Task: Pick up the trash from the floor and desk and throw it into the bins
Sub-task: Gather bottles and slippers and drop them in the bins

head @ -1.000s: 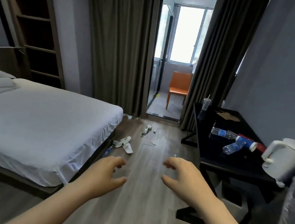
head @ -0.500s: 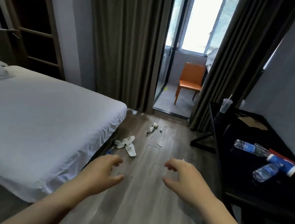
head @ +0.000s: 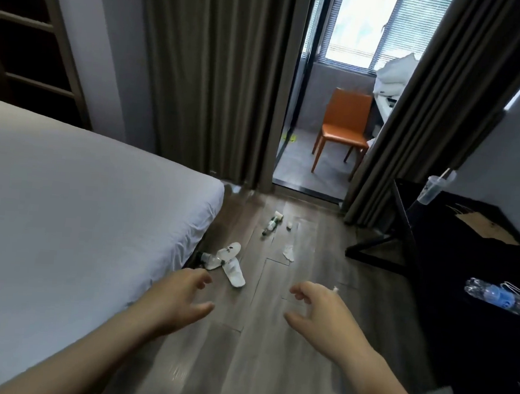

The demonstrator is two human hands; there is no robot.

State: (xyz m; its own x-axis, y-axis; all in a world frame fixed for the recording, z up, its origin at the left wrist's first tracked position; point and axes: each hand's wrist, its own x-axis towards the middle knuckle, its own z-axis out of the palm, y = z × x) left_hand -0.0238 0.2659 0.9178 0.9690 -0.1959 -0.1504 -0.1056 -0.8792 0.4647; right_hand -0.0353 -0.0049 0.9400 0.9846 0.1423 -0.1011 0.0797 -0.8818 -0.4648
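Note:
Trash lies on the wooden floor ahead: a clear plastic bottle (head: 206, 257) at the bed's foot beside two white slippers (head: 231, 263), a small green-and-white bottle (head: 270, 225), a crumpled white wrapper (head: 289, 252) and tiny white bits (head: 289, 226). On the black desk (head: 478, 254) at right lie a clear bottle with a blue label (head: 497, 297), a plastic cup with a straw (head: 434, 186) and torn brown paper (head: 480, 226). My left hand (head: 179, 299) and right hand (head: 321, 313) hover over the floor, fingers curled apart, holding nothing.
A white bed (head: 74, 213) fills the left side. Dark curtains (head: 212, 78) frame a doorway to a room with an orange chair (head: 343, 128). A wooden shelf unit (head: 31, 39) stands at the far left. No bin is in view.
The view has moved forward and turned left; the floor trash is nearer, and the kettle and most of the desk have slid out of frame. Both hands stay empty.

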